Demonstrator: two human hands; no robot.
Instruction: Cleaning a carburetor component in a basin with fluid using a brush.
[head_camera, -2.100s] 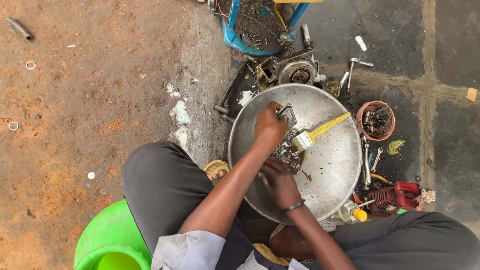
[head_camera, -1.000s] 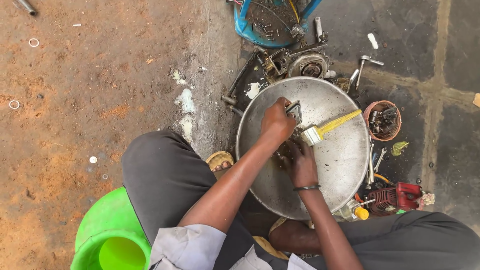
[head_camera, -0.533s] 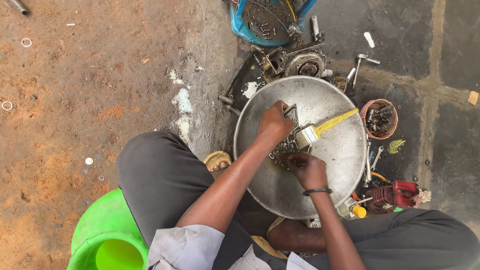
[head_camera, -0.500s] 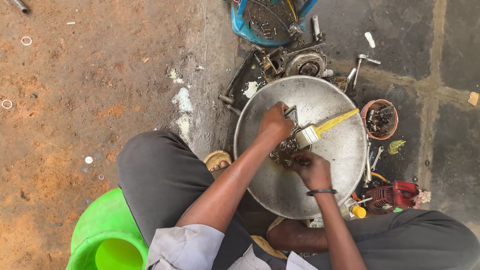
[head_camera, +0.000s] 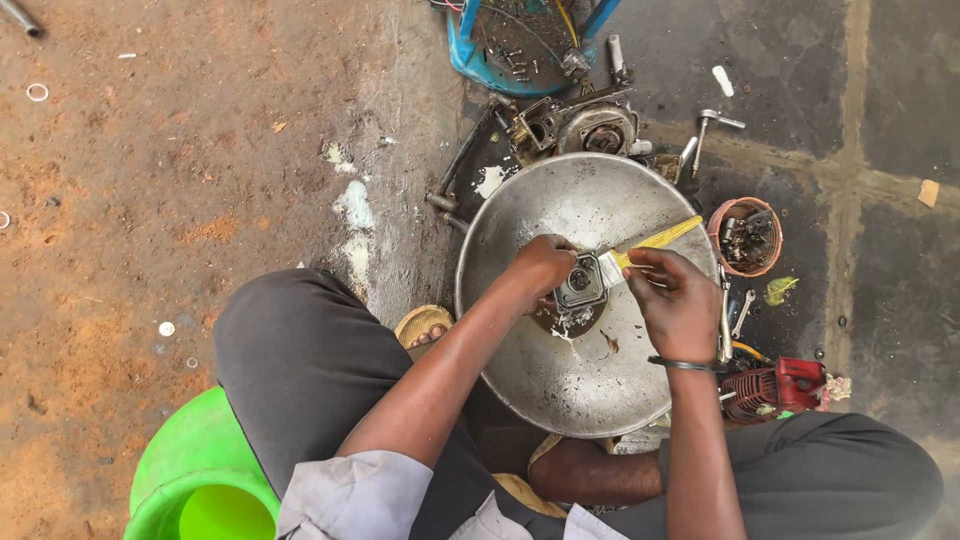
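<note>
Green bucket (head_camera: 190, 480) sits at 7 o'clock. Left hand (head_camera: 540, 268) is clamped on a small metal engine part (head_camera: 580, 284) at the centre of the steel basin (head_camera: 520, 210). Right hand (head_camera: 680, 300) grips a yellow-handled brush (head_camera: 640, 248), bristles touching the part. Red engine unit (head_camera: 775, 385) lies at 4 o'clock.

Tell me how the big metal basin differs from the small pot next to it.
The metal basin is wide, shallow and silver-grey; the small pot is far smaller, deeper and reddish-brown. The basin holds a single engine part, gripped by the left hand and brushed with the yellow-handled brush in the right hand; the pot is packed with small metal pieces and untouched. Both are round, open-topped and sit on the ground.
</note>
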